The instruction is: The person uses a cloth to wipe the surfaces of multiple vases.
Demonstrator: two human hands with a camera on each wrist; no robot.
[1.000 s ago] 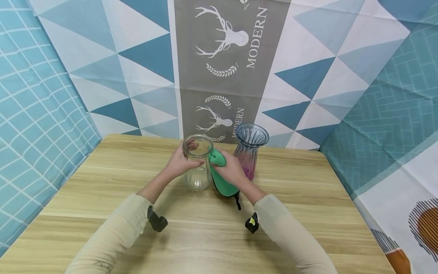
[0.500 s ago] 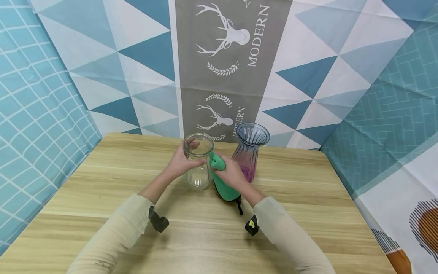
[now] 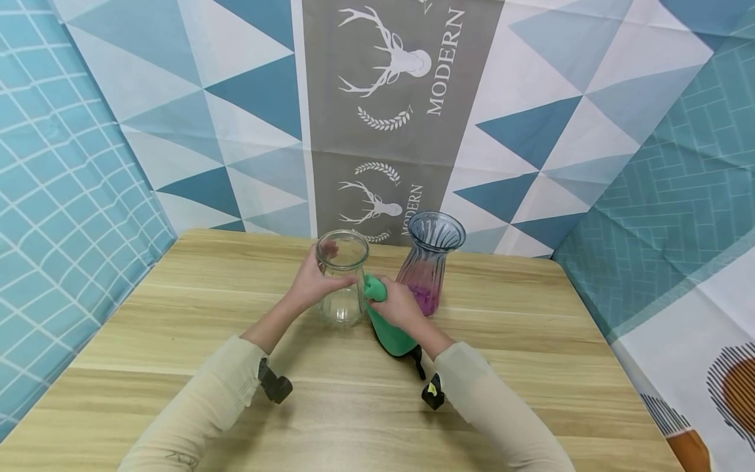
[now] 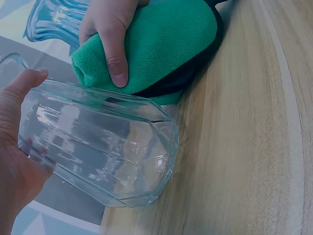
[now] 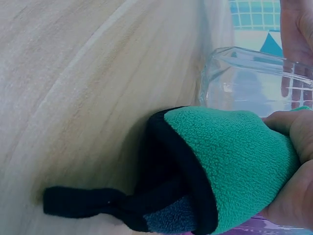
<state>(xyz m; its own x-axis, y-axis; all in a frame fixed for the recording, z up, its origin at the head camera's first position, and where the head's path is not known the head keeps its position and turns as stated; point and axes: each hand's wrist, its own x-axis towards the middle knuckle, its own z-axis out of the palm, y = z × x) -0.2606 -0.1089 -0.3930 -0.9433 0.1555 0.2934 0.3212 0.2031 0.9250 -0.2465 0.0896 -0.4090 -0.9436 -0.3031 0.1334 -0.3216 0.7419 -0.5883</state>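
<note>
A clear faceted glass vase with a wide round rim stands on the table. My left hand grips its upper part, thumb on the near side and fingertips showing through the glass. My right hand holds a bunched green cloth with black edging, close along the vase's right side. In the left wrist view the right thumb lies across the green cloth, which overlaps the edge of the glass vase. From the right wrist view, a black loop hangs off the cloth.
Just behind my right hand stands a fluted vase, blue at its flared top and purple lower down. The wooden table ends at a patterned backdrop with deer heads, and tiled-print sheets flank both sides.
My right hand and the green cloth have slid a little down and toward me beside the vase. The left hand and the vase have stayed nearly still.
</note>
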